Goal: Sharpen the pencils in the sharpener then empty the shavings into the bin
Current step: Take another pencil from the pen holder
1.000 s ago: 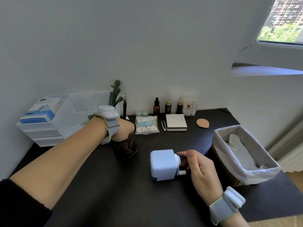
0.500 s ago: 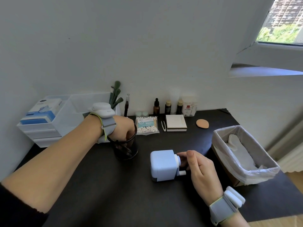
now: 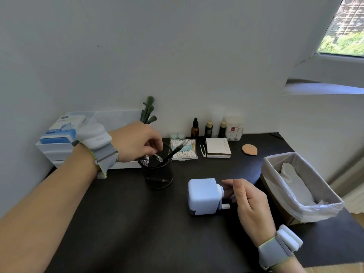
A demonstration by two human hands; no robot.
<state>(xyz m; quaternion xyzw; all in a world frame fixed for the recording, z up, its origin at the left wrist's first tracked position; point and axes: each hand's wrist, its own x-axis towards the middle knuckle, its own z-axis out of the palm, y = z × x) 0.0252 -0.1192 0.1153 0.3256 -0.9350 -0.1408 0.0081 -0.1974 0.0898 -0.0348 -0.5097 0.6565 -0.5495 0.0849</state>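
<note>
Nearest the camera, the right hand [image 3: 249, 201] sits just beside the pale blue sharpener [image 3: 203, 196] on the black desk [image 3: 122, 223]. Its fingers are loosely extended toward the sharpener's right face, near the white knob and the small crank stub, and they seem to grip nothing; whether a fingertip touches the knob I cannot tell. The hand looks ready to brace the sharpener or work that crank.

Further up the desk, the left hand [image 3: 136, 143] hovers over the black mesh pencil cup [image 3: 157, 170]. Its fingers are curled down into the cup's mouth, pinching something slim with a glinting tip. Is that a pencil or a pen? Too small to say. A dark pencil [image 3: 176, 151] leans out over the cup's right rim, pointing toward the cotton swab packet [image 3: 184, 150] behind.

So this is the opening step, by my reading: a pencil is being picked from the cup, and nothing is in the sharpener yet. The next move calls for lifting the pencil clear of the mesh rim, carrying it rightward and lining its tip up with the sharpener's inlet, while the right hand steadies the body.

Off to the right, well apart from the cup, waits the bin [image 3: 303, 194] with its plastic liner, near the sharpener for the later emptying. Along the back wall stand small bottles [image 3: 208, 129] and a white drawer unit [image 3: 59, 146].
</note>
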